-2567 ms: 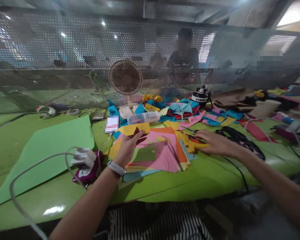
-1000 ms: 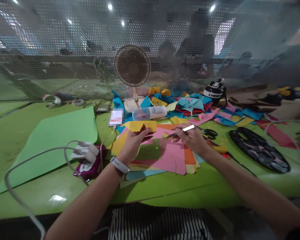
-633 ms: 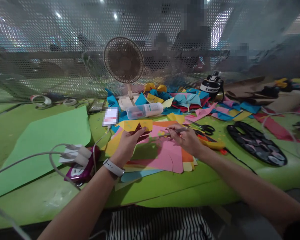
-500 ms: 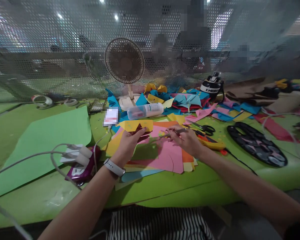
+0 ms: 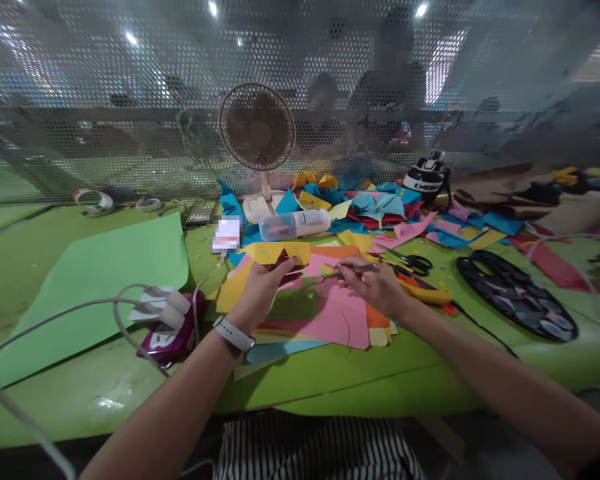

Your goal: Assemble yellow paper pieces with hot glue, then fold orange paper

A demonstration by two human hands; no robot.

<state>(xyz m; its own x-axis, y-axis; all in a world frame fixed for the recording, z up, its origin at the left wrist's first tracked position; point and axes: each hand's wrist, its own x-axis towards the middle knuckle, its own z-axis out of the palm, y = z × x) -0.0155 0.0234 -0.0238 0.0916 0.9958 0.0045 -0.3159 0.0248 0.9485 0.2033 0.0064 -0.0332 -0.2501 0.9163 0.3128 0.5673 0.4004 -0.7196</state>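
Note:
My left hand (image 5: 264,288), with a white band (image 5: 234,335) on the wrist, pinches a folded strip of yellow paper (image 5: 275,253) dotted with small specks. In my right hand (image 5: 373,283), a slim grey tool that looks like tweezers (image 5: 353,270) points left, toward the yellow paper but apart from it. Tiny yellow bits (image 5: 326,270) lie near its tip; whether the tip grips one is too small to tell. Below both hands are stacked coloured sheets, with a pink sheet (image 5: 343,317) uppermost on the right and an orange sheet (image 5: 374,321) beneath it.
Beyond my hands lie a clear bottle (image 5: 295,224), a phone-like device (image 5: 227,233) and a fan (image 5: 258,127). Scissors (image 5: 417,263), a yellow corded tool (image 5: 425,291) and a black palette (image 5: 515,293) are right. Cables run from a purple power block (image 5: 173,340) left, beside a green sheet (image 5: 125,257).
The whole view has shifted slightly, so everything appears a little lower and farther right. Both hands keep their holds, with little visible movement relative to the paper.

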